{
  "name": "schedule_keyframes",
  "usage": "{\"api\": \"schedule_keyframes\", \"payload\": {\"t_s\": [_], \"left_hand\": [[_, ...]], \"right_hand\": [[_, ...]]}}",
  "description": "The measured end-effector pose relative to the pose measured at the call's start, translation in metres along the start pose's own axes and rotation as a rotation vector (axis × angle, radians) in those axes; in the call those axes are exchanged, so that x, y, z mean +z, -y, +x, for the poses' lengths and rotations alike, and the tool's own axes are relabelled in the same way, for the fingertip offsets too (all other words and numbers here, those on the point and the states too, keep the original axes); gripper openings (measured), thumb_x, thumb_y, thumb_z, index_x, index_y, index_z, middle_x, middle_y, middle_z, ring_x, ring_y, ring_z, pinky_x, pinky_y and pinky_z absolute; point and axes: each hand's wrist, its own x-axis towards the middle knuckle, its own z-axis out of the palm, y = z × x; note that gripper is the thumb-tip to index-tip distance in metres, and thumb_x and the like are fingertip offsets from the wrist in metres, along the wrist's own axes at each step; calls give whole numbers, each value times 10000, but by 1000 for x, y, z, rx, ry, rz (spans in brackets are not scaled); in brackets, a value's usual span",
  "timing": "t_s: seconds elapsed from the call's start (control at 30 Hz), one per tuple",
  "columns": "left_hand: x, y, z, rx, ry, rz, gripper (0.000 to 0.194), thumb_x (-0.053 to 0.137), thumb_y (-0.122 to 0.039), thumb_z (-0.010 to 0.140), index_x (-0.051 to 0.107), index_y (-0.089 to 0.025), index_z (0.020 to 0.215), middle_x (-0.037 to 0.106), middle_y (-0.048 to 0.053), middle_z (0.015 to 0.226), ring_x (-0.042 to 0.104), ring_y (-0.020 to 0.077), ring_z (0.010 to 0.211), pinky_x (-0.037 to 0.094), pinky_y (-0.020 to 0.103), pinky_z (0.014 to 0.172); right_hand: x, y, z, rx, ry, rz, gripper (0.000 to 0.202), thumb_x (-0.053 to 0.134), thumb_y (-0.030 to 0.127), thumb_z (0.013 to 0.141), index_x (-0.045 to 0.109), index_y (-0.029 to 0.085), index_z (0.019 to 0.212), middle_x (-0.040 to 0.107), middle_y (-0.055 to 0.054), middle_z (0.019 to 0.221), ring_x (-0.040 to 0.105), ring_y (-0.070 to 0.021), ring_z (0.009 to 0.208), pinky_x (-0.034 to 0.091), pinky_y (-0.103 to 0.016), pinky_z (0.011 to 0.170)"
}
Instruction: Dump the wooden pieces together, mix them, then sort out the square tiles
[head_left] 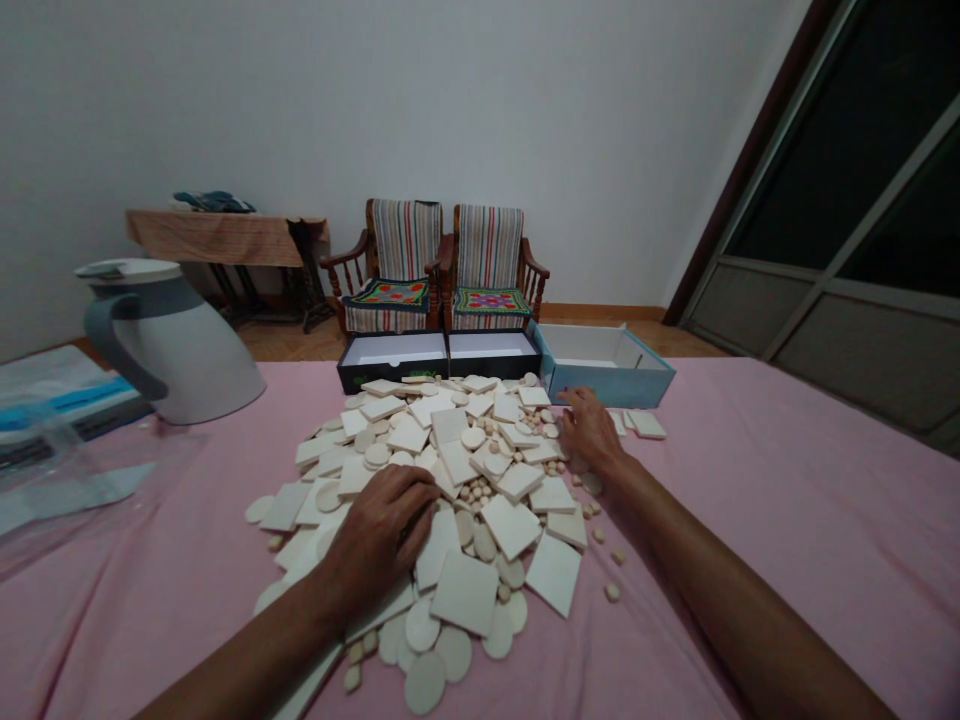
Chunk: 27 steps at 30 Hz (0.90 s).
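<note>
A wide heap of pale square tiles [465, 592], round discs [425, 682] and small beads [475, 491] covers the middle of the pink cloth. My left hand [386, 520] rests on the left part of the heap, its fingers curled down; what they may hold is hidden. At the heap's right edge is my right hand [589, 428], fingers bent toward the front of the light blue box [611, 383]; its fingertips are too small to tell whether they hold anything. Two black boxes with white insides, a left one [394, 362] and a right one [493, 355], stand behind the heap.
A white and grey jug [180, 340] stands at the left, beside clear plastic wrapping [67, 490]. A few square tiles [646, 425] lie right of my right hand. Beyond the pink-covered table [787, 480] are two wooden chairs and a side table [217, 238].
</note>
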Motion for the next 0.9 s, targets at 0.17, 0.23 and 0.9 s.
{"api": "schedule_keyframes", "payload": {"t_s": [0.17,0.23,0.9], "left_hand": [[-1,-1,0,-15,6,-11,152,467,-144,880,611,-160,925,603,85,972,548,179,884,483,348,774],[-1,-1,0,-16,9,-20,152,466,-141,882,608,-162,933,601,83,971,542,179,886,479,353,779],[-2,-1,1,-16,20,-16,163,465,-147,876,618,-164,928,604,86,974,551,187,891,479,356,780]], "right_hand": [[12,25,32,-73,248,-37,571,466,65,779,447,185,1337,517,-103,1320,539,-234,1105,413,-291,883],[16,30,42,-59,316,-77,591,484,71,779,414,170,1358,510,-123,1330,535,-246,1126,412,-306,895],[-36,-36,-5,255,59,-190,403,531,173,806,551,160,1208,555,-151,1187,588,-240,985,437,-317,781]]}}
